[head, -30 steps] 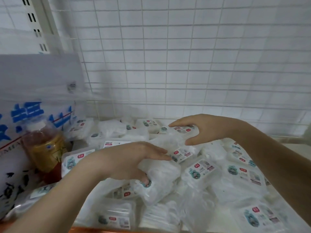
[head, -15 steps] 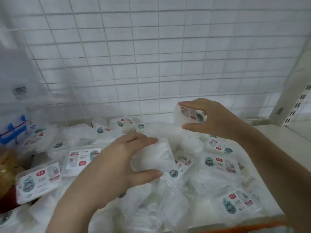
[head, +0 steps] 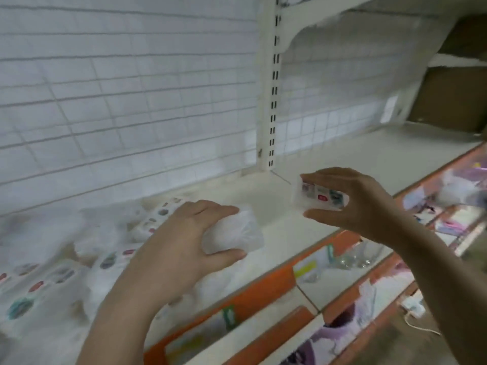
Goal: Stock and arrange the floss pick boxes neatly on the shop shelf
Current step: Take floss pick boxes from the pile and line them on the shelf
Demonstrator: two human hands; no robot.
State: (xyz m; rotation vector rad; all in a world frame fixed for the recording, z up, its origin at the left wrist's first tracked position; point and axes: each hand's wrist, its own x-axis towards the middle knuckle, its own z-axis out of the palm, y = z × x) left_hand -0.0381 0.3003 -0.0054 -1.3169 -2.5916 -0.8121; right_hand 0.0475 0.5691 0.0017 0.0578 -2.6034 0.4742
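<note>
Both the left hand [head: 181, 248] and the right hand [head: 350, 204] are each gripping a floss pick box [head: 320, 197] over the bare shelf [head: 276, 204], while the loose pile [head: 66, 254] at the left is still waiting unarranged.

The floss pick boxes [head: 320, 197] are showing clear glossy plastic with printed paper labels. The shelf [head: 342, 164] is looking like smooth, matt white-painted metal, backed by a white wire grid panel [head: 126, 96].
</note>
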